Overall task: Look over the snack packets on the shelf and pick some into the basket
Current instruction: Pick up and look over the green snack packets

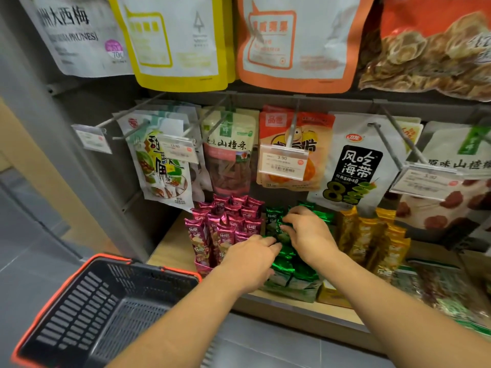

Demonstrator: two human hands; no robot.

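Head view: our right hand (305, 232) pinches green packets (285, 262), flat left hand (252, 257) steadying them; basket (79, 309) at seven o'clock.

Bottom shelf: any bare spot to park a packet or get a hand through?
Bare wood on the shelf between the grey upright and the pink packets, plus a narrow front strip below the green packets. The basket shows nothing inside. Crowded: pink, green and yellow packets packed side by side, left hand and right hand in the green.

Basket (79, 301): one. Price tags (283, 162): four, probably. Packet stacks (239, 221): pink (210, 235), green (292, 266), yellow (372, 240), three.
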